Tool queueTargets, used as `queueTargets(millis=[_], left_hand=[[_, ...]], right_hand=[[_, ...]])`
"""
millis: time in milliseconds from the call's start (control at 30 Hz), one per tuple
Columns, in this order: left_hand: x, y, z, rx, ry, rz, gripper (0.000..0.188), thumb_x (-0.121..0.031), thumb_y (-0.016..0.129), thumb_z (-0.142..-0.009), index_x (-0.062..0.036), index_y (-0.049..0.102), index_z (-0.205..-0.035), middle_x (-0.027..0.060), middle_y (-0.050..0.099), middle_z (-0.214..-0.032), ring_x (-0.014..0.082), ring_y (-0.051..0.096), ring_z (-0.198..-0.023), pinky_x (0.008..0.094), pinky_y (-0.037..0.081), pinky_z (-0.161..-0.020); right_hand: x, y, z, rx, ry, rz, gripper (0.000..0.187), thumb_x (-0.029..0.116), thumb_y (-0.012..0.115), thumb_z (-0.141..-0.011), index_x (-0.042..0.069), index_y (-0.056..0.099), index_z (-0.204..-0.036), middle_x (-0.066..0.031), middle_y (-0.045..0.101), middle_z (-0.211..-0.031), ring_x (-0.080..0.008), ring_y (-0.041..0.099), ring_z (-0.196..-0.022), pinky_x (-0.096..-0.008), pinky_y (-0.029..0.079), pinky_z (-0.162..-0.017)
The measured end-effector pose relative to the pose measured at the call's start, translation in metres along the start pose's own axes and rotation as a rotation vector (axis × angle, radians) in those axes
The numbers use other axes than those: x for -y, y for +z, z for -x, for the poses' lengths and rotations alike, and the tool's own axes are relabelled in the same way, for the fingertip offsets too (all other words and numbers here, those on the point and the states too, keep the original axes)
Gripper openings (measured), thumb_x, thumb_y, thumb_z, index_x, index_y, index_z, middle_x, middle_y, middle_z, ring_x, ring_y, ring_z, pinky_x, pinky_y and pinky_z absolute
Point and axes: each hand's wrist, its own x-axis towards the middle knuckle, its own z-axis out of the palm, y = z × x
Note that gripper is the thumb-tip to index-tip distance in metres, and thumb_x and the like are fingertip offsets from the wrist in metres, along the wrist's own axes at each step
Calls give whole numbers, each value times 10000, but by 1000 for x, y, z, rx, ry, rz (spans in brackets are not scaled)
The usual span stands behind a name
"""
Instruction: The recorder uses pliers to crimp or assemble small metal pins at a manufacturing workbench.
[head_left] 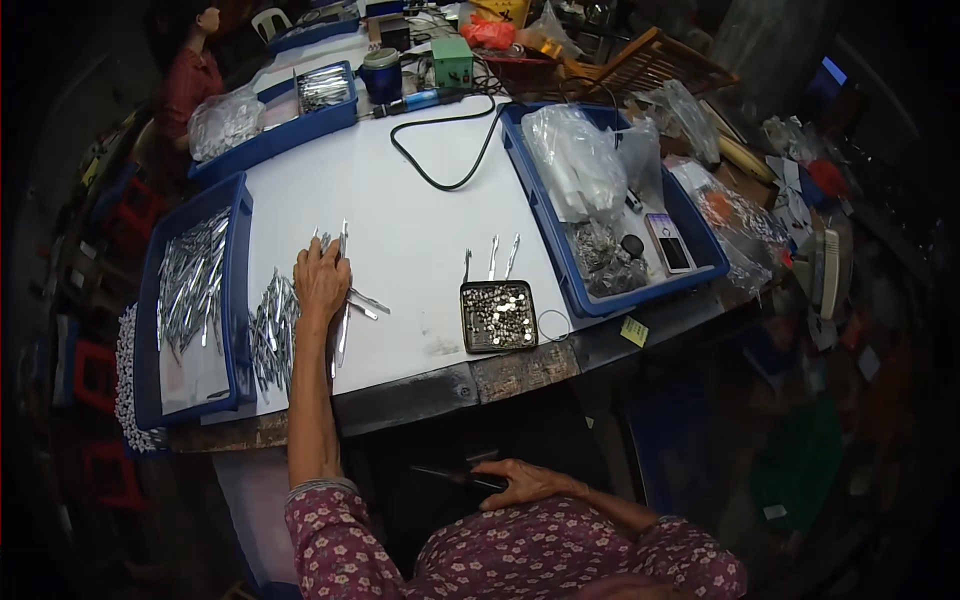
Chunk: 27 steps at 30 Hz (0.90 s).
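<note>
My left hand (322, 278) is closed over slim silver metal pieces (343, 236) on the white tabletop, its fingers bent down together onto them. Beneath and beside that wrist lies a loose pile of similar pieces (272, 335). Close to my body, below the table edge, my right hand (525, 482) grips a dark, slim, pointed tool (462, 476); its exact kind is too dim to tell. A square dark tin (499, 345) of small round metal parts stands near the front edge, with a few slim pieces (493, 257) lying just behind it.
On the left, a blue tray (242, 290) holds many silver pieces. Another blue tray (545, 180) at right contains plastic bags and a phone-like device (668, 243). A black cable (440, 188) loops across the back, near a powered screwdriver-like tool (420, 100). Another person (195, 75) is at far left.
</note>
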Motion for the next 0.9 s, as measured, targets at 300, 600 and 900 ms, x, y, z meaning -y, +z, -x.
queueTargets(millis=[300, 600, 900], left_hand=[[-11, -16, 23, 47, 72, 71, 364, -123, 515, -722, 39, 576, -1042, 241, 539, -1118, 360, 520, -1003, 398, 404, -906], [-25, -28, 40, 19, 266, 230, 180, -37, 536, -701, 41, 564, -861, 175, 552, -853, 328, 542, -839, 391, 454, -763], [-36, -47, 70, 74, 288, 298, 172, -70, 553, -708, 33, 589, -841, 137, 577, -861, 283, 559, -811, 373, 475, -759]], right_hand=[[10, 1, 0, 49, 25, 39, 659, 408, 669, -706, 40, 475, -1216, -162, 556, -1063, -273, 540, -1000, -387, 440, -826], [13, 4, 3, 18, 31, 76, 663, 381, 676, -684, 26, 484, -1209, -168, 581, -1017, -287, 548, -988, -389, 431, -849], [13, 9, 3, 22, 18, 75, 679, 444, 703, -658, 56, 518, -1184, -159, 589, -1010, -300, 553, -978, -437, 430, -839]])
